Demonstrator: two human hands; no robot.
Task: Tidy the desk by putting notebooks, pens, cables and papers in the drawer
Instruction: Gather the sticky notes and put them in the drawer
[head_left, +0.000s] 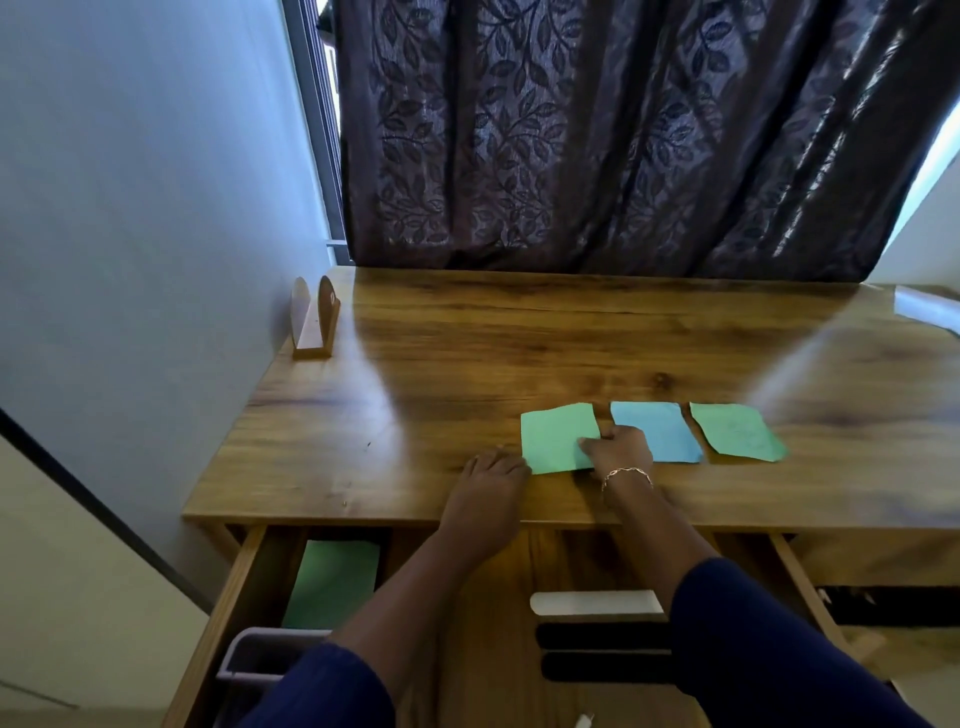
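Three papers lie in a row near the desk's front edge: a green paper (556, 434), a blue paper (660, 428) and a second green paper (735, 431). My right hand (621, 449) rests on the right edge of the left green paper, fingers pressing on it and partly over the blue one. My left hand (491, 480) lies flat on the desk, fingertips touching that green paper's lower left corner. Below the desk, the drawer (244, 577) stands pulled out, with another green paper (335, 579) lying inside at the left.
A wooden holder (314, 322) stands at the desk's back left corner. A grey container (260, 654) sits at the drawer's front left. One white and two black flat strips (597, 631) lie in the drawer's right part. A dark curtain (597, 135) hangs behind the desk.
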